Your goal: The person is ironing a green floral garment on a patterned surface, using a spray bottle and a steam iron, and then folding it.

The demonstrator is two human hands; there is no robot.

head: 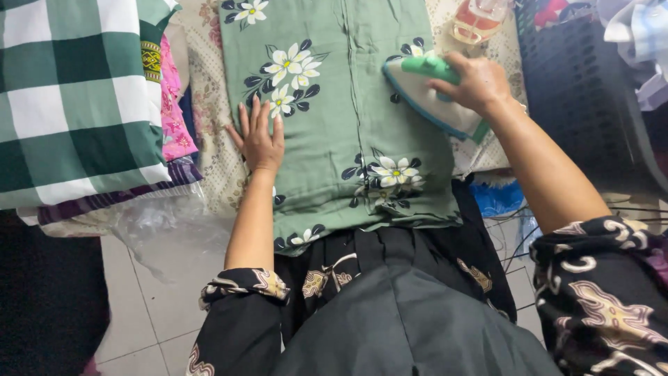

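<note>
Ironing: I see my right hand wrapped tight round the green handle of the white and green clothes iron.
Iron spot: it sits on the right edge of the soft green cloth with white flowers.
Left hand: my left hand lies flat on the cloth's left side, fingers open and close together, holding nothing.
Cloth spot: it is spread out in front of me, on top of a pale patterned cover.
Left side: a folded green and white check cloth lies by a pink cloth.
Far top: a clear bottle with orange liquid stands near the iron.
Right side: a dark plastic basket.
</note>
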